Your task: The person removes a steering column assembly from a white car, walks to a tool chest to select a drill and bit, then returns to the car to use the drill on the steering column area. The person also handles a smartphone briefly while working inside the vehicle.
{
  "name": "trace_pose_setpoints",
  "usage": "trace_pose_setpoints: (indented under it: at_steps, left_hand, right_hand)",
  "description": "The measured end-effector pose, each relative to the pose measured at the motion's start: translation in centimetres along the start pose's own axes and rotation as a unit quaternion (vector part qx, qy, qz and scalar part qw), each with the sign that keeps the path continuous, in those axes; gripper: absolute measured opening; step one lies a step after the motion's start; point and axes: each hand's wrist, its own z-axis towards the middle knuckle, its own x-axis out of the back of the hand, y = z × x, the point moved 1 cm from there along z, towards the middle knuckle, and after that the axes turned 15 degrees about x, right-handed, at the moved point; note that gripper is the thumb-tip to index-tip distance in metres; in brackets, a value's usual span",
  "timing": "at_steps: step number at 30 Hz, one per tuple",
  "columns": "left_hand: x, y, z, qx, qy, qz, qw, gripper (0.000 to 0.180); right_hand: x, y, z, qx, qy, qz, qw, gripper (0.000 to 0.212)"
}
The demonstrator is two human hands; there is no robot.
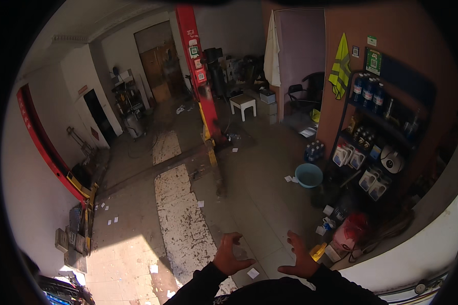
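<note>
Both of my hands are raised in front of me at the lower middle, above the tiled floor. My left hand [232, 255] has its thumb spread from curved fingers, with nothing between them. Facing it, my right hand [298, 256] is held the same way, thumb and fingers apart and holding nothing. A gap separates the two hands, and neither touches any object. Dark sleeves cover both forearms. Beyond the right hand lie a yellow object [318, 251] and a red bulky item [350, 231] on the floor.
A red lift post [196, 61] stands ahead, another red post [51, 147] at the left. A blue basin [309, 175] sits near a dark shelf with bottles [367, 94] and white jugs [348, 156]. A white stool [243, 105] is farther back. Paper scraps litter the floor.
</note>
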Motion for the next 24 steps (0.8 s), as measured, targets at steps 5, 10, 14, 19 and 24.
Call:
trace_pose_setpoints:
  at_steps: [5,10,14,19,24]
  left_hand:
    - [-4.7,-0.3,25.1,-0.12,-0.062,0.031,0.99,0.045]
    - [-8.3,-7.5,43.2,0.143,-0.088,0.093,0.981,0.051]
    - [-7.2,-12.1,50.9,0.086,-0.096,0.486,0.865,0.092]
    - [-3.2,-23.9,62.3,0.336,-0.172,0.423,0.824,0.122]
    - [-6.6,-35.7,81.3,0.345,-0.304,0.517,0.722,0.115]
  right_hand:
    - [2.3,13.8,9.2,-0.175,0.226,0.024,0.958,0.036]
    - [2.8,30.2,25.3,-0.22,0.048,0.062,0.972,0.036]
    - [2.2,39.1,44.4,0.137,-0.187,-0.052,0.971,0.067]
    - [-0.2,52.9,63.6,0.063,-0.381,0.085,0.918,0.068]
    - [-2.8,69.2,73.8,-0.016,-0.407,-0.067,0.911,0.067]
